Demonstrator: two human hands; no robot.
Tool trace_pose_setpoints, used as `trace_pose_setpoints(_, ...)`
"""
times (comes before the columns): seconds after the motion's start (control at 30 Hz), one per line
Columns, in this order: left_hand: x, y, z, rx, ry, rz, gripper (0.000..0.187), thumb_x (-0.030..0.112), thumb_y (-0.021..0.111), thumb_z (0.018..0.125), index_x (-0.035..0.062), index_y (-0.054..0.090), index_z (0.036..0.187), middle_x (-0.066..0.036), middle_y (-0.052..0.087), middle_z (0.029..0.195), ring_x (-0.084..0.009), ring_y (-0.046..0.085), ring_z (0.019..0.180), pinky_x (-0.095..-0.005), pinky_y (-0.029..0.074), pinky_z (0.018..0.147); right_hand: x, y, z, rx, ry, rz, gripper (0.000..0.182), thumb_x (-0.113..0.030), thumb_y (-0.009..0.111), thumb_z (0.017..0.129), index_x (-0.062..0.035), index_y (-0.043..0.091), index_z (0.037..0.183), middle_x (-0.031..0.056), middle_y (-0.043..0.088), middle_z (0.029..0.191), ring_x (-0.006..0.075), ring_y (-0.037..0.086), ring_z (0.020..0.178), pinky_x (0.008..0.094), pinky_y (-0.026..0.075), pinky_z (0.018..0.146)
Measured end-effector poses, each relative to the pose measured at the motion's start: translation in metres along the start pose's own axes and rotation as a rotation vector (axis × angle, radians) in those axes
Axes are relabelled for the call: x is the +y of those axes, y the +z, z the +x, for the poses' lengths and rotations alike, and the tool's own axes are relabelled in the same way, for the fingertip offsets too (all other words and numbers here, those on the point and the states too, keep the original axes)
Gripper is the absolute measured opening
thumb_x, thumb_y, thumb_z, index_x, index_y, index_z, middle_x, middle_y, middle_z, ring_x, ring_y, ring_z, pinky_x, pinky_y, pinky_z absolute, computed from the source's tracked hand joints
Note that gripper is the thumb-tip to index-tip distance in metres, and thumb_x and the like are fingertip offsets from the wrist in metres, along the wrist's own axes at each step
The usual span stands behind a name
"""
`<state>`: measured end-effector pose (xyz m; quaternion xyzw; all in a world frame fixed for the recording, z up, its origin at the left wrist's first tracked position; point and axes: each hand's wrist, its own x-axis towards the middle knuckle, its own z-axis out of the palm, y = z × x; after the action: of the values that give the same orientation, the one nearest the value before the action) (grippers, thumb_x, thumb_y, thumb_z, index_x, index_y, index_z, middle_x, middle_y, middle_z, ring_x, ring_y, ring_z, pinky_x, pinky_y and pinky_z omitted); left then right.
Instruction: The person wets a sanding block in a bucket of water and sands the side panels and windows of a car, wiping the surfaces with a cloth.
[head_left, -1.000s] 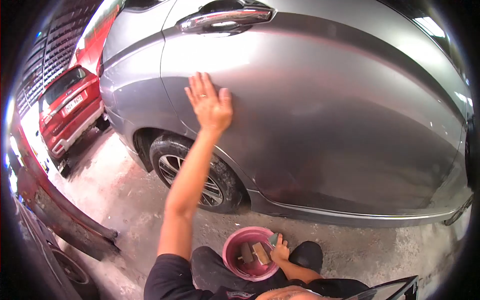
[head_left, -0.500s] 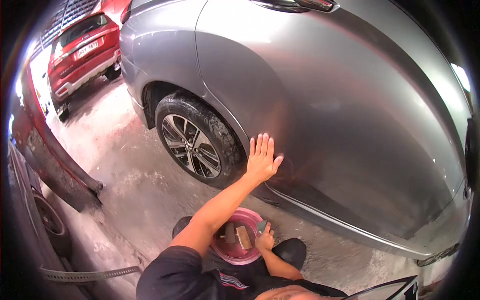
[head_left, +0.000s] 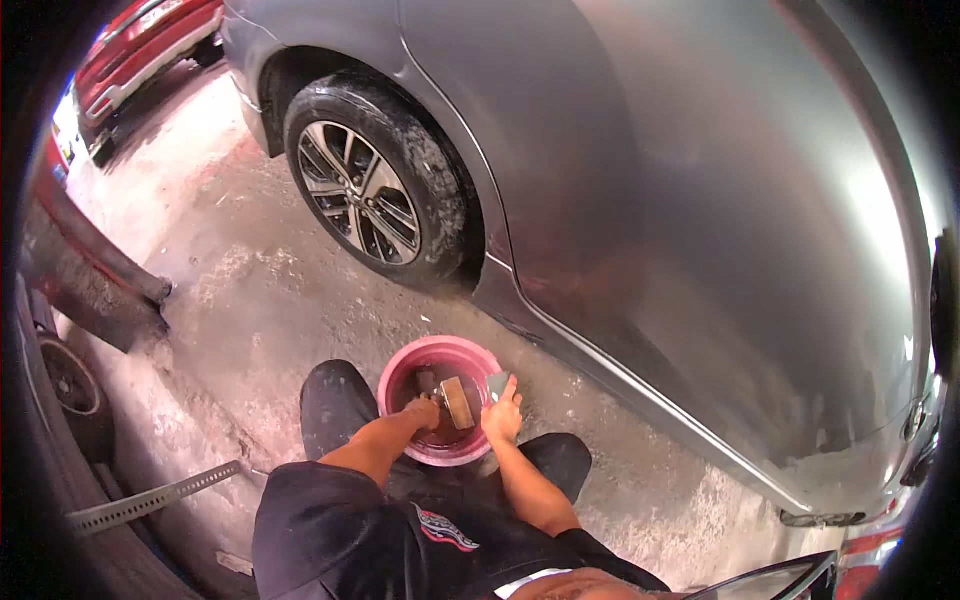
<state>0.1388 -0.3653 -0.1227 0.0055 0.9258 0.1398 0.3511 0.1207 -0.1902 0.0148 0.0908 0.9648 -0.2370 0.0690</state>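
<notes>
A pink basin (head_left: 445,345) stands on the floor between the person's knees, with murky liquid inside. My left hand (head_left: 425,411) reaches down into it, fingers bent around the lower end of a dark block (head_left: 427,380). Beside that hand lies a tan rectangular block (head_left: 457,402). My right hand (head_left: 502,413) is at the basin's right rim, pinching a flat grey-green piece (head_left: 496,384) between thumb and fingers. In front is a grey car's side panel (head_left: 640,220), dull and smeared low down near the wheel.
The car's wheel (head_left: 355,190) is just beyond the basin. A red car (head_left: 150,50) stands at the back left. On the left are a rusty post (head_left: 95,260), a loose tyre (head_left: 75,385) and a perforated metal strip (head_left: 160,500).
My left hand has come off the car panel, where it lay flat, and down into the basin. My right hand still holds the grey-green piece at the rim. The view has tilted down.
</notes>
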Motion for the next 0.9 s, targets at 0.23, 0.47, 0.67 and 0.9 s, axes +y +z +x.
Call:
trace_pose_setpoints(0.23, 0.015, 0.001, -0.025, -0.202, 0.099, 0.302, 0.042, 0.025, 0.065, 0.081, 0.0114, 0.066, 0.12, -0.019, 0.06, 0.129, -0.0369, 0.058, 0.12, -0.0511, 0.052, 0.091, -0.001, -0.005, 0.0, -0.022, 0.027, -0.005, 0.094, -0.01, 0.073, 0.074, -0.0153, 0.019, 0.151, 0.0238, 0.053, 0.119, 0.0436, 0.063, 0.096, 0.0516, 0.052, 0.082)
trace_pose_setpoints(0.47, 0.001, -0.045, -0.011, -0.452, 0.095, -0.292, 0.059, 0.049, 0.065, 0.085, 0.0148, 0.059, 0.132, -0.008, 0.061, 0.131, -0.0239, 0.051, 0.129, -0.0449, 0.044, 0.101, -0.001, -0.004, 0.004, -0.014, 0.017, 0.063, 0.094, -0.01, 0.072, 0.074, -0.0186, 0.019, 0.151, 0.0237, 0.052, 0.119, 0.0457, 0.064, 0.093, 0.0546, 0.052, 0.079)
trace_pose_setpoints(0.67, -0.03, -0.068, 0.031, -0.091, 0.453, -0.097, 0.035, 0.037, 0.077, 0.075, 0.0049, 0.073, 0.089, -0.013, 0.073, 0.087, -0.0235, 0.071, 0.085, -0.0362, 0.057, 0.075, 0.001, -0.003, 0.004, -0.026, 0.041, 0.033, 0.093, -0.011, 0.072, 0.075, -0.0186, 0.02, 0.151, 0.0224, 0.053, 0.118, 0.0441, 0.065, 0.094, 0.0523, 0.054, 0.079)
trace_pose_setpoints(0.9, 0.007, -0.05, -0.023, 0.434, -0.001, 0.248, 0.029, 0.027, 0.053, 0.094, 0.0055, 0.071, 0.102, -0.014, 0.056, 0.119, -0.0333, 0.061, 0.107, -0.0409, 0.056, 0.081, -0.003, -0.007, 0.006, -0.021, 0.019, 0.054, 0.095, -0.006, 0.072, 0.071, -0.0166, 0.021, 0.15, 0.0273, 0.054, 0.118, 0.0476, 0.064, 0.091, 0.053, 0.053, 0.078)
